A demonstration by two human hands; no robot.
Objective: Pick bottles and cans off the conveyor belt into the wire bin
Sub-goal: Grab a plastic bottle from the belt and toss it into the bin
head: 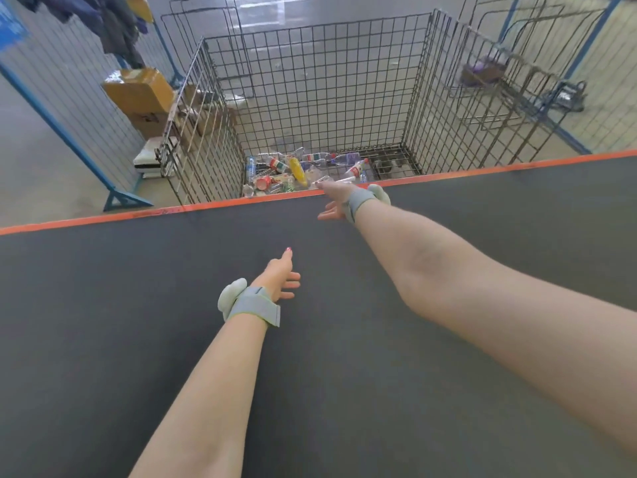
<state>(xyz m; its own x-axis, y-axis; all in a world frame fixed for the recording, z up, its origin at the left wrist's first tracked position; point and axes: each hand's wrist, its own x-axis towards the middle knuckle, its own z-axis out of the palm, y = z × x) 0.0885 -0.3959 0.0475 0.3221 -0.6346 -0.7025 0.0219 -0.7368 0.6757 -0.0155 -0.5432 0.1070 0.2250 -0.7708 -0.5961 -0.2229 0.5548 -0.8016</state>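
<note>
The dark grey conveyor belt fills the lower view, with an orange strip along its far edge. Beyond that edge stands the wire bin, its floor holding several plastic bottles and cans. My right hand is stretched out to the belt's far edge, right at the bin, fingers apart and holding nothing. My left hand hovers over the middle of the belt, fingers spread, empty. No bottle or can lies on the part of the belt that I see.
Cardboard boxes stand on the floor left of the bin. A blue-framed mesh fence runs along the left. More wire frames stand to the right of the bin, with a blue fence behind.
</note>
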